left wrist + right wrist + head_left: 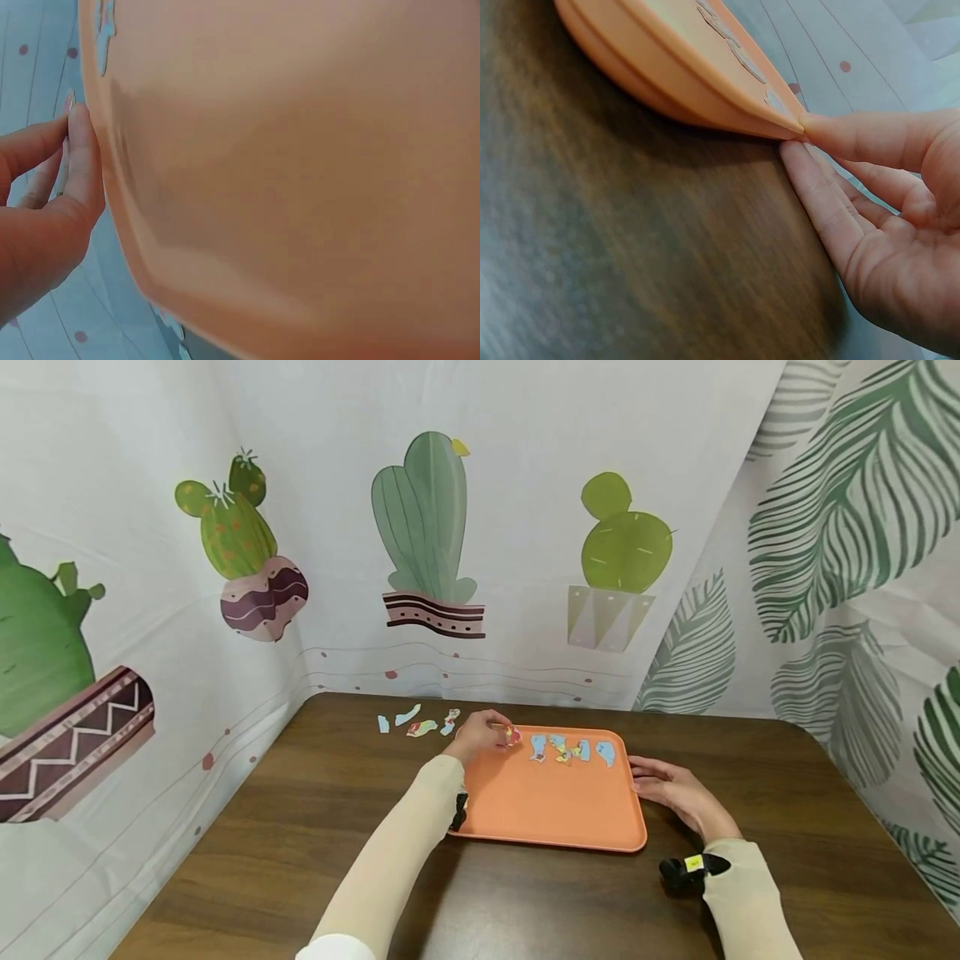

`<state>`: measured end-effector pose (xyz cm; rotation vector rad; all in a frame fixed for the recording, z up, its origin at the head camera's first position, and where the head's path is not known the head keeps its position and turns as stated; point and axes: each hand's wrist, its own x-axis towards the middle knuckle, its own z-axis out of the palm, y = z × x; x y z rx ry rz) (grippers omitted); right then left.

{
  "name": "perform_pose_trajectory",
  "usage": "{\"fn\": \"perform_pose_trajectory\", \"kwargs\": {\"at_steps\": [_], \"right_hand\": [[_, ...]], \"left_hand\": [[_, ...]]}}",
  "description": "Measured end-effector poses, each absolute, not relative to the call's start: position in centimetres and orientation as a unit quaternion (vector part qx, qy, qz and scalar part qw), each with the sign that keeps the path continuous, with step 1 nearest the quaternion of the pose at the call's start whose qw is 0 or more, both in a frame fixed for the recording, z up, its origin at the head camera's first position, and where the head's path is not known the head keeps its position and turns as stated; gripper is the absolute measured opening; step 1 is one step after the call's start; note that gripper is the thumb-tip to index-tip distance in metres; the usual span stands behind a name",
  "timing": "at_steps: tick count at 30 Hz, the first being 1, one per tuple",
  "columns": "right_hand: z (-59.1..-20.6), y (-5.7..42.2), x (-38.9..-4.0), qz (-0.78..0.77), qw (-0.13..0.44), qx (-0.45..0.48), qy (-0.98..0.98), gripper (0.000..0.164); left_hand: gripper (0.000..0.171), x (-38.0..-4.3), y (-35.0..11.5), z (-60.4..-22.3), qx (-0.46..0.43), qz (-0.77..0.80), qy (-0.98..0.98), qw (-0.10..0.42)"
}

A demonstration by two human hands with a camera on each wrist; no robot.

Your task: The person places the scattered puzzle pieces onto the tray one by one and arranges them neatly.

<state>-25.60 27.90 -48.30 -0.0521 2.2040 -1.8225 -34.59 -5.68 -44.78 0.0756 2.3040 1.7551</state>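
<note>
My left hand [480,737] pinches a small red and yellow puzzle piece [513,735] over the far left part of an orange tray [555,806]. In the left wrist view only a thin edge of that puzzle piece [70,100] shows between thumb and fingers. At the tray's right side, my right hand [678,792] grips the rim. The right wrist view shows its thumb [870,139] on the rim and its fingers [821,199] below. Several light blue puzzle pieces with coloured prints, one of them [606,753] at the right end, lie in a row along the tray's far side.
More loose puzzle pieces, such as a red and green one [422,728], lie on the brown wooden table [300,827] left of the tray. A white cloth [525,527] printed with cacti hangs behind the table's far edge.
</note>
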Motion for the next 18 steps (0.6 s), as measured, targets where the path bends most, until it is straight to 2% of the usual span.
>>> {"fn": "perform_pose_trajectory", "kwargs": {"at_steps": [6,18], "right_hand": [[-48.3,27.9,-25.6,-0.629,0.141,-0.020,0.764,0.064],[-48.4,28.1,-25.8,-0.626,0.147,-0.019,0.766,0.064]], "left_hand": [[0.030,-34.3,-4.9,-45.2,0.035,0.599,0.785,0.155],[0.034,-34.6,-4.0,-45.7,0.020,0.578,0.800,0.160]]}}
